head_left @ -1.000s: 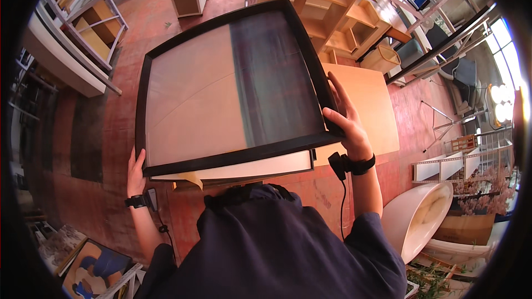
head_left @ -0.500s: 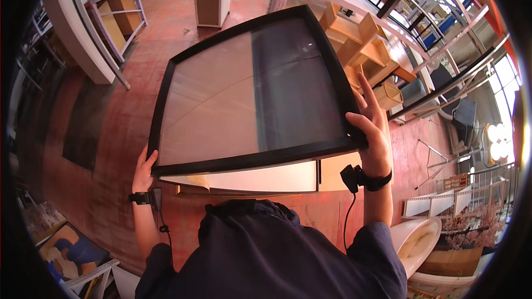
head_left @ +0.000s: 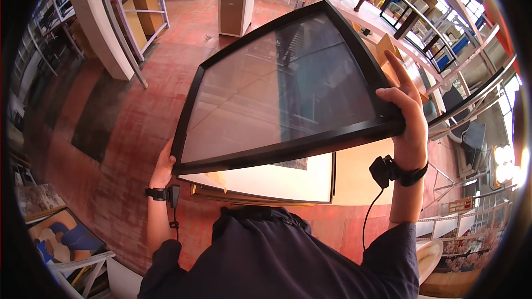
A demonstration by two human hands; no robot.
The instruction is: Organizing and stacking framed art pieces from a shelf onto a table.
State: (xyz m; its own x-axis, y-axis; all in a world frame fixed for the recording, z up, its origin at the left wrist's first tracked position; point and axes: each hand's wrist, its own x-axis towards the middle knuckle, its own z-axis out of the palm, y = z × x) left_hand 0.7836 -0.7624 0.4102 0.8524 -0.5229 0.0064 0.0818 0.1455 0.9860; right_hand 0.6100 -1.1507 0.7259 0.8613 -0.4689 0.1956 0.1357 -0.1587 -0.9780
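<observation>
I hold a large black-framed glass panel (head_left: 277, 88) up in front of me, tilted. My left hand (head_left: 162, 163) grips its lower left corner from below. At the right edge my right hand (head_left: 407, 113) clasps the frame, index finger stretched up along it. Both wrists carry black straps with small devices and cables. Beneath the panel lies a white-faced board in a dark frame (head_left: 277, 180) on a light wooden sheet (head_left: 360, 171).
Red-brown floor (head_left: 138, 116) all around. A white pillar and metal shelving (head_left: 105, 27) stand at the upper left, a small pale cabinet (head_left: 235, 11) at the top. Wooden furniture and racks fill the upper right. Painted pictures (head_left: 61, 235) lean at the lower left.
The glass panel has risen and tilted further, its right side lifted higher. My view has swung left, and both hands stayed on the frame.
</observation>
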